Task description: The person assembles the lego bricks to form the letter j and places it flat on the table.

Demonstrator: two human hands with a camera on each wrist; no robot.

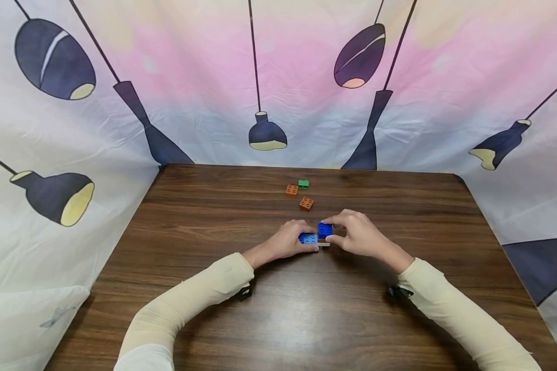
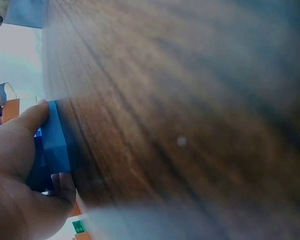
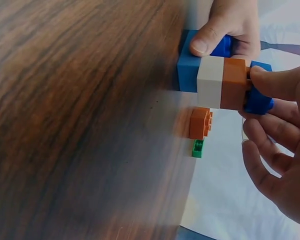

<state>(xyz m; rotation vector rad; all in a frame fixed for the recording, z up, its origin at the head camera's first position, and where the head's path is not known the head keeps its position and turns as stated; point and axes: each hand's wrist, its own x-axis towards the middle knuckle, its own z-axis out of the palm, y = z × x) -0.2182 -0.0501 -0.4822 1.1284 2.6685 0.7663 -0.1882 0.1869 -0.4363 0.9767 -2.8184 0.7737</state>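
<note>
My left hand (image 1: 290,241) grips the blue base brick (image 3: 187,75) of a small stack, its thumb along one side. A blue brick (image 1: 309,238) sits on that base under the left fingers. Beside it a white brick (image 3: 210,82) stands on the base, with an orange brick (image 3: 234,84) above it. Between thumb and fingers, my right hand (image 1: 359,234) pinches a dark blue brick (image 1: 325,229) at the top of the orange one. Orange studs show in a narrow gap between the two. The left wrist view catches the left hand (image 2: 15,170) around the blue base (image 2: 56,137).
Beyond the hands lie two loose orange bricks, one nearer (image 1: 306,203) and one farther (image 1: 292,190). A green brick (image 1: 304,183) lies beside the farther one. All are on the brown wooden table (image 1: 204,206), which ends at a printed cloth backdrop (image 1: 204,103).
</note>
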